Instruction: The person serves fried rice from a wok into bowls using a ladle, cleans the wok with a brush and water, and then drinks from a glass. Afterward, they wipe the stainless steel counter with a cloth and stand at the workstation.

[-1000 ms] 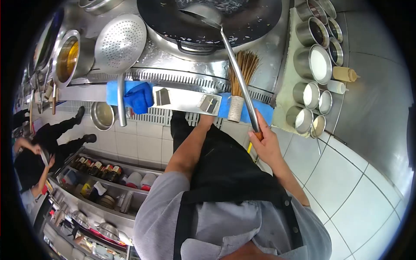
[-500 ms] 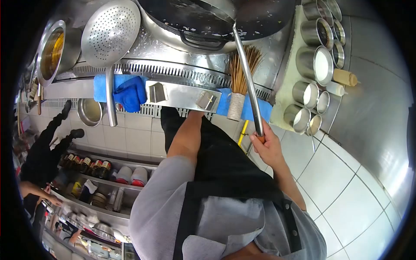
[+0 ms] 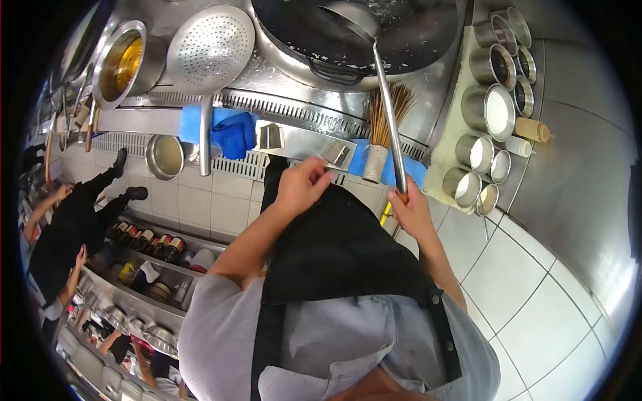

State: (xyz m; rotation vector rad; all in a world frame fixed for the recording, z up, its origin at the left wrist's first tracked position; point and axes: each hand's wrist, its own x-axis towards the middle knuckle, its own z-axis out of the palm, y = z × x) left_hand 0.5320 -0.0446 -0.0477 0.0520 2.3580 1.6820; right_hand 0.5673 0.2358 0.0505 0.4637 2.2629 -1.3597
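Observation:
My right hand [image 3: 410,208] is closed around the wooden end of a long steel ladle [image 3: 388,107]. The ladle's bowl rests in a large black wok [image 3: 424,40], which has small white bits stuck to its inside. My left hand [image 3: 302,188] is in front of the stove's front ledge [image 3: 304,145], over my black apron. Its fingers are loosely curled, thumb and forefinger apart, and I see nothing between them. A bamboo wok brush [image 3: 378,157] with a wrapped grip stands just left of the ladle handle.
A perforated skimmer [image 3: 210,50] lies left of the wok, beside a pot of yellow oil [image 3: 124,63]. Blue cloths [image 3: 234,134] hang over the ledge. Several steel seasoning pots [image 3: 483,110] and squeeze bottles [image 3: 531,129] line the right side. Another person [image 3: 70,220] stands far left.
My left hand has come back from the ledge, where it was hidden, into plain view. My right hand keeps hold of the ladle. The camera view has shifted slightly.

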